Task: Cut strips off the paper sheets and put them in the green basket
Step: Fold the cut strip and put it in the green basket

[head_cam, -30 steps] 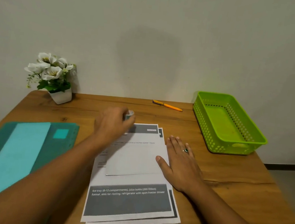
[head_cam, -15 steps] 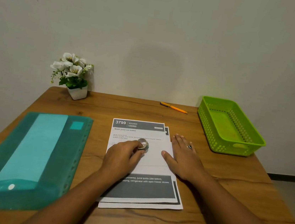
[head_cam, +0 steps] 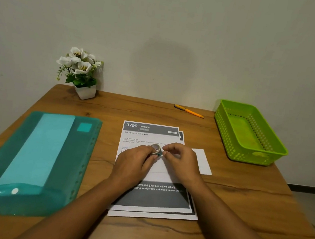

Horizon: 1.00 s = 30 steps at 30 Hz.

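Your left hand (head_cam: 135, 162) grips a tape roll (head_cam: 156, 149) over the paper sheets (head_cam: 150, 136); your right hand (head_cam: 181, 160) pinches its edge.

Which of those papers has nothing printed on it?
The small white piece poking out right of the right hand; the stacked sheets carry printed text and grey bands.

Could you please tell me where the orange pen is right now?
In the head view, the orange pen lies at the far edge of the table, just left of the green basket.
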Tool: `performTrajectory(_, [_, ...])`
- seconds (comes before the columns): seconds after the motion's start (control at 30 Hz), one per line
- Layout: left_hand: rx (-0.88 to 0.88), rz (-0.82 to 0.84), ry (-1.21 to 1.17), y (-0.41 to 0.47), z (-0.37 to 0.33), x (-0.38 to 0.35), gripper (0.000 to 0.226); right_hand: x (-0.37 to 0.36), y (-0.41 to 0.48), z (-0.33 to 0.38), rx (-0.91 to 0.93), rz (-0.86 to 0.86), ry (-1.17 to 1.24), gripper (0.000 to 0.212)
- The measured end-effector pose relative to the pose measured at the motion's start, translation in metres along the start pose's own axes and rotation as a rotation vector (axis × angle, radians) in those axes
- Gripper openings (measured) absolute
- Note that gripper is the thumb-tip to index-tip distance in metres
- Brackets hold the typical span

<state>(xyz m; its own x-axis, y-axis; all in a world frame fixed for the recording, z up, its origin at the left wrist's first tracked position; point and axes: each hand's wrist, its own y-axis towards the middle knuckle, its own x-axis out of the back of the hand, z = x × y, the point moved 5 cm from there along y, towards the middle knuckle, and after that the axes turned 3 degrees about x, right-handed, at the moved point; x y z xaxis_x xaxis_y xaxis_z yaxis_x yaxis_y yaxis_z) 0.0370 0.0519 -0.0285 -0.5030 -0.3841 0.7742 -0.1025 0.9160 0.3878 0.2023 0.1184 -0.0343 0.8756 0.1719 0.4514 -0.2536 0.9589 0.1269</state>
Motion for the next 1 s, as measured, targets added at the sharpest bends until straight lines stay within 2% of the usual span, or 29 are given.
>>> performTrajectory(0.43, [-0.014, -0.03, -0.001, -0.0008, -0.0022, 0.0038, 0.013, -0.0033, -0.0008, -0.0015, -0.03, 0.014, -0.007, 0.012])
performTrajectory(0.73, [-0.02, -0.029, -0.019, -0.0017, -0.0063, 0.0087, 0.007, -0.0056, -0.0035, 0.0001, 0.029, 0.003, -0.065, 0.014])
performTrajectory(0.87, [-0.005, 0.001, -0.041, -0.0018, -0.0039, 0.0076, 0.015, -0.0062, -0.0045, 0.0034, 0.062, -0.006, -0.136, 0.02])
performTrajectory(1.0, [0.001, 0.018, -0.052, -0.0018, -0.0017, 0.0061, 0.022, -0.0066, -0.0009, 0.0041, 0.058, -0.008, -0.148, 0.012])
